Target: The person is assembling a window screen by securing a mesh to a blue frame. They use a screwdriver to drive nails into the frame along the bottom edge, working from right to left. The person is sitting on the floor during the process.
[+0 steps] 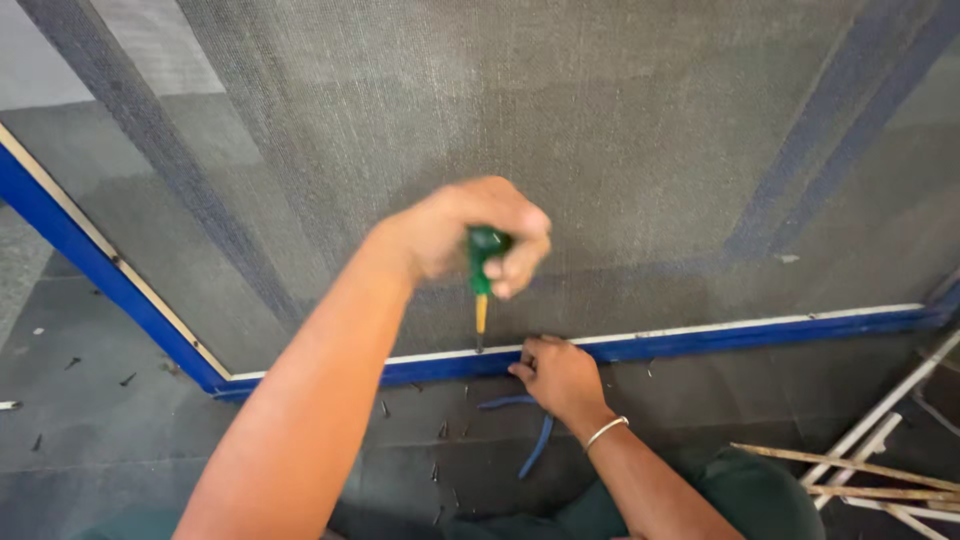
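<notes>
Item, my left hand (470,228): closed in a full fist round the green handle of a screwdriver (483,275), held upright, its yellow shank pointing down and its tip set on the pale strip that caps the blue frame (700,340) at the frame's lower edge; item, my right hand (562,375): fingers loosely curled, gripping nothing that I can make out, fingertips resting against the same blue edge just beside the screwdriver's tip, a thin metal bangle (606,431) at the wrist; item, grey mesh screen (560,130): stretched across the frame and filling most of the view, the blue rail turning a corner at lower left; item, small dark screws (441,430): scattered on the grey floor (100,440) near the frame's lower edge, more lying off toward the left; item, blue cord or strip (536,448): lying loose on the floor beneath my right wrist; item, pale sticks (860,470): heaped at the right edge of the floor; step in hand, as I judge it: driving a screw at the lower rail; the next move would call for steady downward pressure, the tip kept seated, the right hand bracing the rail.
</notes>
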The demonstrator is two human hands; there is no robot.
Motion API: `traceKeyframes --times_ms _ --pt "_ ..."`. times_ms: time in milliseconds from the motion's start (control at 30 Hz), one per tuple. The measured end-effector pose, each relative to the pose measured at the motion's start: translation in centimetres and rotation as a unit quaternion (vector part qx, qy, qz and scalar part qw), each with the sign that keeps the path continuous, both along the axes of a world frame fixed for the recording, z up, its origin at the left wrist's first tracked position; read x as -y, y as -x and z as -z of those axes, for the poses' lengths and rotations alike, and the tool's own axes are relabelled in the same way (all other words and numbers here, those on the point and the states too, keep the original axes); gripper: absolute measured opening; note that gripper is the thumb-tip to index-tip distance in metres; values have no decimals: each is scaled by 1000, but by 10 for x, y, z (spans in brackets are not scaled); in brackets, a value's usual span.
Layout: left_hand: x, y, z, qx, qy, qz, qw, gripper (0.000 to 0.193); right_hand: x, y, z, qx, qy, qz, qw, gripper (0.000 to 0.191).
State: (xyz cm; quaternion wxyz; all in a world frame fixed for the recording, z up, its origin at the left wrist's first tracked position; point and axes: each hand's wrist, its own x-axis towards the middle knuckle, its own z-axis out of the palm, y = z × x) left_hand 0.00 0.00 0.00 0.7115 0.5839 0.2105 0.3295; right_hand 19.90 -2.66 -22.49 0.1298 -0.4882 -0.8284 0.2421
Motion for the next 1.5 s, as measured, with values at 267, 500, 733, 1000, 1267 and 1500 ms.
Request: traceKeyframes --times_ms 267,500,733,1000,1267,1500 --pt "-20 -26 40 100 10 -126 987 54 -4 1 0 -13 44 20 999 26" --pt "-7 -20 73 87 -94 -363 923 55 -20 8 -119 -478 18 110 871 33" --pt "54 -18 98 -167 -281 -496 804 38 -5 66 -221 -543 -23 -15 839 38" --pt "146 29 191 -456 -174 -541 685 23 -1 118 -197 -610 15 70 789 41" --pt "141 44 247 -486 -191 -544 657 20 -34 125 -183 -611 67 72 786 52" --pt "143 46 250 -474 -189 -551 660 19 -49 108 -218 -498 320 -179 785 49"
